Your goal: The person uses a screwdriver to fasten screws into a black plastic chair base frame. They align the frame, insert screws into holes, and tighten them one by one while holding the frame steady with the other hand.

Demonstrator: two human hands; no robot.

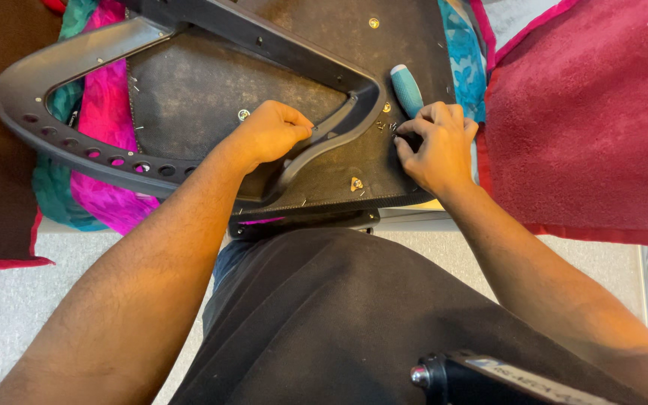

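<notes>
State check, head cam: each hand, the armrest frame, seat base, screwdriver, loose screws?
left hand: closed, gripping the armrest frame.
right hand: fingers curled, pinching at the loose screws; whether it holds one is hidden.
armrest frame: lying flat across the seat base.
seat base: upside down, underside up.
screwdriver: lying on the seat base, unheld.
loose screws: scattered on the seat base.

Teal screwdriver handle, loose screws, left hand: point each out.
Teal screwdriver handle (406, 88): head view, middle of the ribbed handle.
Loose screws (382, 126): head view, small cluster on the dark panel.
Left hand (270, 133): head view, back of the hand.
</notes>
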